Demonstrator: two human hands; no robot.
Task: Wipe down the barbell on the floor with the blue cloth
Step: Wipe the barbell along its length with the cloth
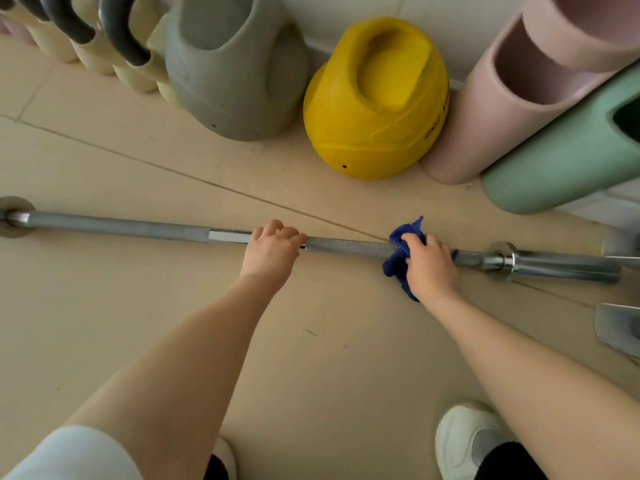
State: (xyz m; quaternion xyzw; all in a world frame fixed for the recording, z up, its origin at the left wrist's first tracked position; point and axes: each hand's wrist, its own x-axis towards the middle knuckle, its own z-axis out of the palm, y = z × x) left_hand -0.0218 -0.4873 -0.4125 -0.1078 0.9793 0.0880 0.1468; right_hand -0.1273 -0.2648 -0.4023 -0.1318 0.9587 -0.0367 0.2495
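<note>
A long steel barbell (138, 228) lies across the beige floor from the left edge to the far right, with a collar and sleeve at each end. My left hand (272, 251) grips the shaft near its middle, fingers curled over the top. To the right, my right hand (431, 266) holds a crumpled blue cloth (398, 265) wrapped around the shaft, a short way inside the right collar (502, 259). The cloth hides the bar under it.
Soft kettlebells stand along the wall behind the bar: grey (235, 67), yellow (375, 98), pink (512, 91) and green (568, 157), with several cream ones at the far left. Metal pieces (618, 327) lie at the right edge. My white shoe (467, 441) is at the bottom.
</note>
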